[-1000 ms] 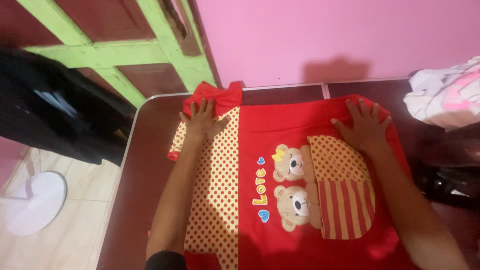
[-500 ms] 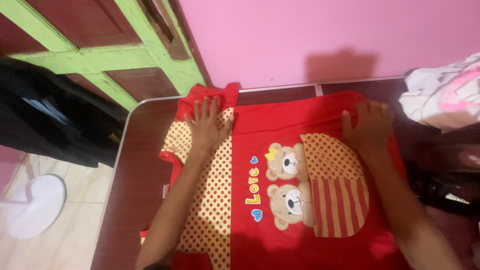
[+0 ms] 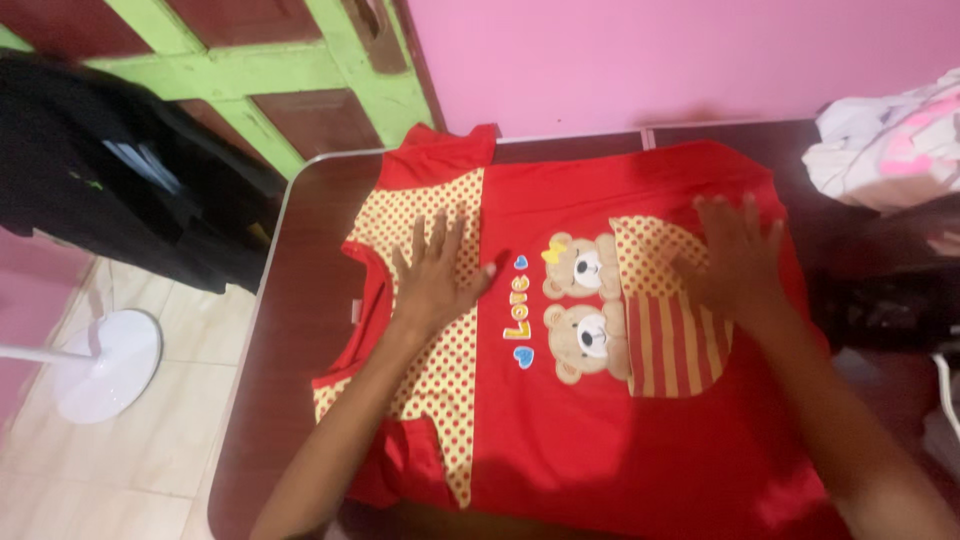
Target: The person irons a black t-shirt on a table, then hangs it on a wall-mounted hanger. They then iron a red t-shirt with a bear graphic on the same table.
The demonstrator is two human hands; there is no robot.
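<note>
Both hands slide back toward the body: left hand and right hand, fingers spread flat, no grip, smoothing the red shirt across the tabletop.

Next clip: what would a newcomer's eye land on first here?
A bright red shirt with two bears on its front lies spread over the dark table. The left hand presses flat on its dotted yellow panel; the right hand presses flat on the dotted and striped patch beside the bears. Behind is a pink wall, with a green-framed door at upper left.
</note>
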